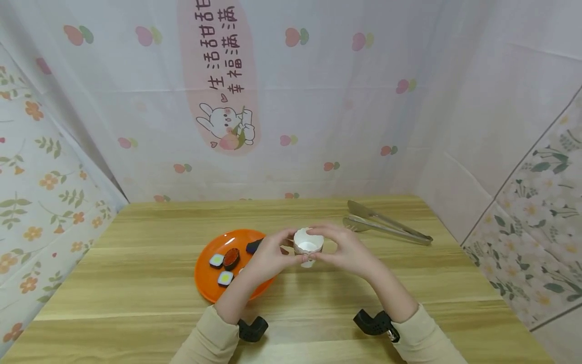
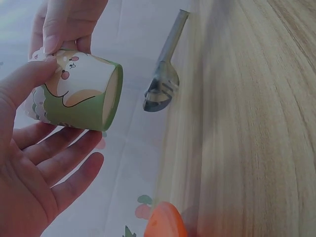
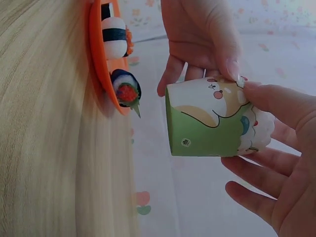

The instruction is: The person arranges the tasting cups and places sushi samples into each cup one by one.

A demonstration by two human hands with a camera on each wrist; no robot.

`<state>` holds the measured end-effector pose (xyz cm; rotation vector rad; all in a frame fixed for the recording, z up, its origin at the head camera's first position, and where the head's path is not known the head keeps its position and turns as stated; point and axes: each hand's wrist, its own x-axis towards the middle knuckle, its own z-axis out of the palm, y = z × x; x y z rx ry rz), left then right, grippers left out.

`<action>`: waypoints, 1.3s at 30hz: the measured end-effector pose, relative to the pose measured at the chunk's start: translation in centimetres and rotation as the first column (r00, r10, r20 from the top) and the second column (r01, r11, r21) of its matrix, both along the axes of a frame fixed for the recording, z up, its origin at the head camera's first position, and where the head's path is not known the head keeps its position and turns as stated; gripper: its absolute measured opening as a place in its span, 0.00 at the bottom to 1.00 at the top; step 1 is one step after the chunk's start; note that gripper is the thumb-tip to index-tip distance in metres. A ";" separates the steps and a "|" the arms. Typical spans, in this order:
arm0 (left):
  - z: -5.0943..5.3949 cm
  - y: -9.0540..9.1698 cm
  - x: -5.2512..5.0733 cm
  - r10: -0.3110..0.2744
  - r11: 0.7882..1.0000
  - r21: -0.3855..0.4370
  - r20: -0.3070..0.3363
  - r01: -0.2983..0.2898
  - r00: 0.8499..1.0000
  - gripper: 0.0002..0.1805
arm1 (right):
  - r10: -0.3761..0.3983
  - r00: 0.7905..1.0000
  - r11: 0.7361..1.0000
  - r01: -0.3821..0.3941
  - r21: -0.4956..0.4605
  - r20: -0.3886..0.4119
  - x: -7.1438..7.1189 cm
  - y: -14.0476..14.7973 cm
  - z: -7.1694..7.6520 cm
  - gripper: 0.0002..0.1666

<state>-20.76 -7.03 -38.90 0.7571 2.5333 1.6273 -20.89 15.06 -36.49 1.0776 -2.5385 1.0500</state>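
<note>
Between my two hands is a paper baking cup with a scalloped white rim, held above the table with its mouth up. My left hand grips its left side, thumb in front and fingers behind. From the other side my right hand holds it the same way, the two thumbs close together near the rim. In the left wrist view the cup shows a green wall with a cartoon animal. Layered scalloped edges appear at the rim of the cup in the right wrist view; I cannot tell whether a second one is nested inside.
An orange plate with several toy sushi pieces stands left of the cup, partly behind my left forearm. Metal tongs lie at the back right of the wooden table. Patterned cloth hangs behind it and at both sides.
</note>
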 end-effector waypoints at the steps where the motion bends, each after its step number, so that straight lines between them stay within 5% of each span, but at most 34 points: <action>1: 0.0 0.0 0.0 -0.002 1.000 -0.002 0.001 0.002 1.000 0.31 | 0.003 1.000 1.000 -0.003 0.004 -0.005 0.0 0.1 0.0 0.28; 17: -0.2 0.0 -0.1 -0.013 1.000 0.004 0.009 0.013 1.000 0.31 | 0.035 0.998 0.999 -0.035 0.005 0.050 0.2 0.7 0.4 0.08; 39: -0.2 0.0 0.2 -0.004 1.000 -0.009 0.008 0.004 1.000 0.33 | 0.050 0.995 0.999 -0.052 0.015 0.081 0.4 0.7 0.5 0.06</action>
